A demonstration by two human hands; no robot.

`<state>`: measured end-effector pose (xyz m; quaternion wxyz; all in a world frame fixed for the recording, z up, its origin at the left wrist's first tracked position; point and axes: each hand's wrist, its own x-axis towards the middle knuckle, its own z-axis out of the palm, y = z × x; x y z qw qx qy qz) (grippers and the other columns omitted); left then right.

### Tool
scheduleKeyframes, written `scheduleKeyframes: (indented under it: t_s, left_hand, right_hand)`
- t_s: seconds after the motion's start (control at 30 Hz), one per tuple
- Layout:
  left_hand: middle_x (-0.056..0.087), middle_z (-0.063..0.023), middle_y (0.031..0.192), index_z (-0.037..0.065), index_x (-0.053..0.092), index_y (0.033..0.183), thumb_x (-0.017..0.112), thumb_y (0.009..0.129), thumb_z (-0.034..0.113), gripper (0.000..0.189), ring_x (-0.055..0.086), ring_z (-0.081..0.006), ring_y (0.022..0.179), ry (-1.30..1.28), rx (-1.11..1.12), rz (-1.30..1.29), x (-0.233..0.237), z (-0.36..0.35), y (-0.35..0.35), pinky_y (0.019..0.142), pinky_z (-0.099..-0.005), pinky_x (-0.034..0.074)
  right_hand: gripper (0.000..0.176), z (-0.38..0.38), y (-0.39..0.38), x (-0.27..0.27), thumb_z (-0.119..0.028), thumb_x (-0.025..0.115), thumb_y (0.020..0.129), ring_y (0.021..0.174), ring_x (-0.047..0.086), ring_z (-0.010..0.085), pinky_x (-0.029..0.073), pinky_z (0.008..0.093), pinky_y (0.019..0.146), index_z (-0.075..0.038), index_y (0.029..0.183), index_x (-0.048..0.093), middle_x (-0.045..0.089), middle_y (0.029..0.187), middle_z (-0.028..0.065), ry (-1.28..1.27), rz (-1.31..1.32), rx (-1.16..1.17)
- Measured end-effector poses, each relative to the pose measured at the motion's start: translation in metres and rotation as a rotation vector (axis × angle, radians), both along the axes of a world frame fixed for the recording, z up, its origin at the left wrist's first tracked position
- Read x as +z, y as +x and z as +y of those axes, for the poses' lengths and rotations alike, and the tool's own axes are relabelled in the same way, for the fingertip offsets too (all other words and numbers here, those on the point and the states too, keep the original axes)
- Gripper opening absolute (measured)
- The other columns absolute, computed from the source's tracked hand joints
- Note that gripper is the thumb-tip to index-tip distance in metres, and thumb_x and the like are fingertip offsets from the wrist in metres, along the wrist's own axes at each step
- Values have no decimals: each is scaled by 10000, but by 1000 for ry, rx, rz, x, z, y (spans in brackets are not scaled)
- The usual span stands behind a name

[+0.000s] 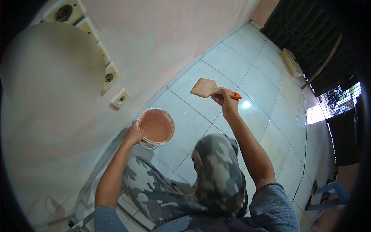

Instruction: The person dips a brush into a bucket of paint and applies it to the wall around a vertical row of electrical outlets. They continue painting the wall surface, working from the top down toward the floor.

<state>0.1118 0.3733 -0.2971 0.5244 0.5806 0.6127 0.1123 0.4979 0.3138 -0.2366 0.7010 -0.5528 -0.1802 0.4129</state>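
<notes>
My left hand (133, 135) grips the rim of a small white bucket (172, 123), which holds pinkish-orange paint (155, 127). The bucket's thin handle hangs down at its near side. To the right, my right hand (228, 102) is closed on a wide paintbrush (206, 88) with an orange-tipped handle. The brush points left, above the tiled floor, apart from the bucket and the wall. Its bristle end is coated in pinkish paint.
A patchy pink and white wall (147, 42) with wall sockets (120, 99) runs along the left. Camouflage-clad knees (218, 166) are below. Dark folding gates (305, 34), a cable (304, 154) and another person's legs (334, 193) are at the right.
</notes>
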Motion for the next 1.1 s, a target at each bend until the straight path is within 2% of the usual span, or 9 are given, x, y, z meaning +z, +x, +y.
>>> scheduleKeyframes:
  t_s: [0.27,0.47,0.63,0.7,0.8,0.9,0.93,1.03,1.1]
  left_hand:
    - [558,-254,1123,0,318,1365,465,855,13,531,682,-301,666,-74,-57,-66,8,17,-11,419,-346,579]
    - [542,-219,1158,4,321,1371,441,842,-13,542,677,-313,772,-111,37,-63,13,9,-7,429,-343,583]
    - [540,-200,1171,-8,336,1367,460,830,-13,551,668,-314,767,-51,50,-27,21,-5,-4,459,-338,590]
    - [602,-193,1011,-38,382,1296,476,825,14,483,668,-235,617,-31,88,-23,34,-10,8,443,-327,555]
    - [619,-192,937,-45,387,1288,477,821,28,481,662,-220,573,-12,104,18,41,-11,17,456,-326,558]
    - [626,-209,918,-50,375,1312,478,816,40,514,660,-219,549,-18,115,40,47,-10,25,468,-321,562]
    - [634,-214,897,-58,351,1341,484,812,50,556,658,-217,529,-31,132,58,44,-9,27,469,-313,558]
    - [620,-157,912,-7,388,1321,478,824,44,507,650,-191,547,-10,145,86,46,-12,33,437,-283,553]
    - [630,-185,895,-34,363,1338,485,811,55,548,655,-205,539,16,141,85,43,-14,34,452,-294,549]
  right_hand:
    - [279,37,40,-105,-117,578,902,896,661,254,585,389,836,47,1105,481,602,1046,171,68,233,-286]
    - [234,86,73,-168,-110,574,892,888,665,261,583,383,819,58,1044,517,612,1053,171,144,255,-290]
    - [288,74,13,-84,-162,583,921,903,657,257,588,394,819,72,1080,529,611,1023,167,170,70,147]
    - [288,62,-16,-35,-163,606,918,850,667,236,599,360,786,71,1075,543,616,1021,168,140,-74,360]
    - [207,51,-53,-5,-133,641,892,814,669,182,577,301,738,59,967,620,663,941,135,141,-331,732]
    - [117,55,-87,-17,-77,674,793,650,664,161,531,291,616,-2,883,689,689,762,98,294,-764,936]
    - [149,57,-99,-21,-168,673,802,637,666,240,528,332,610,-23,833,686,682,740,136,168,-787,953]
    - [238,65,-133,-38,-216,683,817,539,596,161,498,317,538,21,824,672,639,638,120,51,-952,1019]
    - [284,72,-146,-53,-262,672,821,525,591,209,492,340,532,21,805,663,628,631,143,20,-999,1032]
